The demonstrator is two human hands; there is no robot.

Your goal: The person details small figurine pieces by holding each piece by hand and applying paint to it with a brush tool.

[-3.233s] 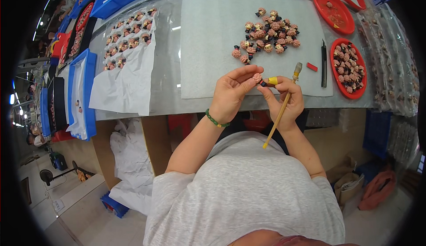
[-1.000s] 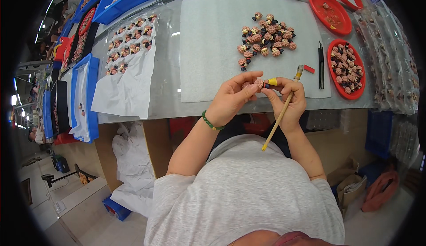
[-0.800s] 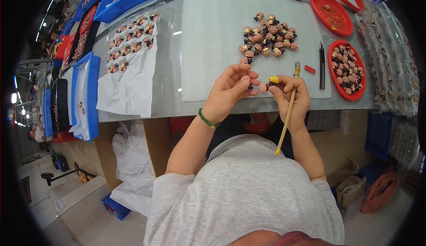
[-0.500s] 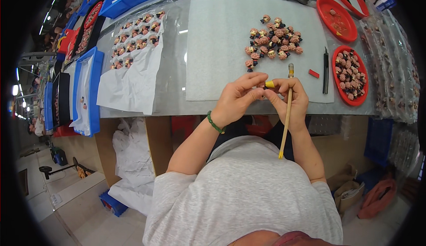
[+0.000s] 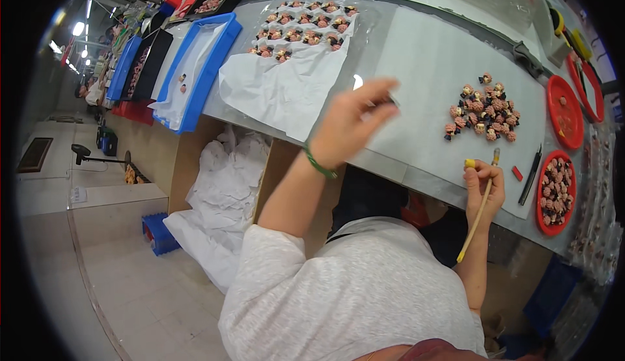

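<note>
My left hand [image 5: 350,126], with a green bead bracelet, is raised over the table between the white sheet and the pale mat. Its thumb and fingers are curled toward each other around a dark bit, too blurred to name. My right hand [image 5: 487,188] is by the table's front edge, closed around a thin wooden stick [image 5: 477,224] with a yellow lower end. A yellow cover [image 5: 470,163] sits on one of its fingertips. Beyond that hand, small pink-and-black figurines [image 5: 491,108] lie heaped on the pale mat [image 5: 416,81].
Rows of figurines lie on a white sheet [image 5: 280,94] at left, beside a blue tray [image 5: 224,42]. On the right are a red bowl of figurines [image 5: 555,192], another red dish [image 5: 564,120], a dark pen-like tool [image 5: 530,175] and a red block [image 5: 517,173]. Crumpled paper [image 5: 224,172] fills a box below.
My hands have parted: the left has swung away toward the sheet of figurines, while the right stays by the mat with the stick. The whole view has turned left.
</note>
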